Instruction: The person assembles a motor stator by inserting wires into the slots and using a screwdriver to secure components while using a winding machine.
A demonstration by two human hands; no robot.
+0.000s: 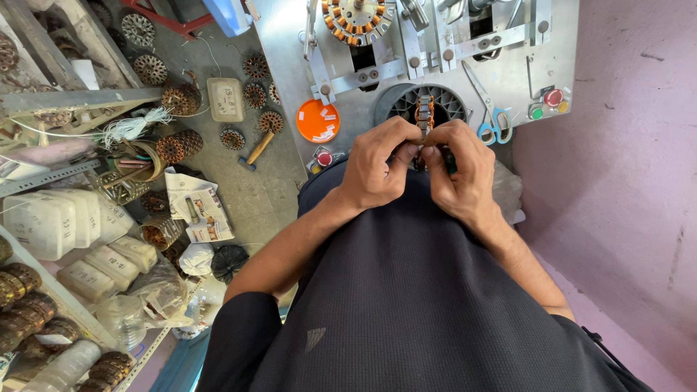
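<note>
Both hands pinch a small copper-wound metal stator core point(424, 116) edge-up, just below the grey machine panel point(290, 43): left hand point(374, 163) steadies, right hand point(461, 167) fingers closed on it, for close work.

Orange round lid point(317, 120), copper-striped stator point(424, 113), blue-handled scissors point(496, 125)

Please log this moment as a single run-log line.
left hand: grips wound stator | right hand: pinches same stator from the right | behind: metal machine panel | scissors hanging on panel
</note>
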